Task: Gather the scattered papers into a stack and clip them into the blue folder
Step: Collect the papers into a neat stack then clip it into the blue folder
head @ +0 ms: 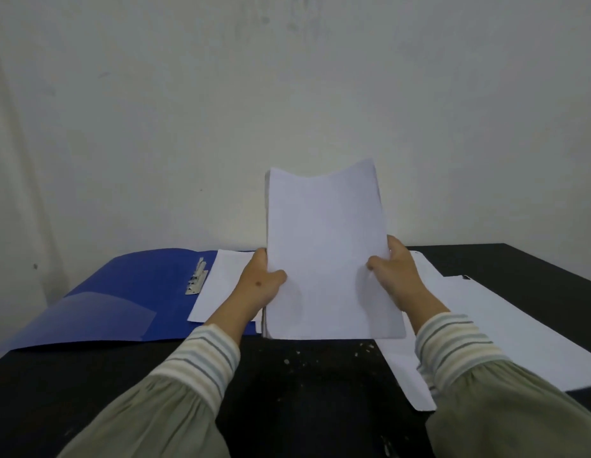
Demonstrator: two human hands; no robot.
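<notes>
A stack of white papers [327, 252] stands upright on its bottom edge on the black table [304, 391], its top corners curling. My left hand [259, 285] grips the stack's left edge with the thumb on the front. My right hand [395, 272] grips the right edge the same way. The blue folder [129, 299] lies open flat to the left, its metal clip [196, 276] near the spine. One loose white sheet [218, 285] lies on the folder's right half, partly behind my left hand.
More loose white sheets [505, 332] lie spread on the table to the right, under my right forearm. A pale wall rises just behind the table's far edge. White specks dot the dark tabletop near the front.
</notes>
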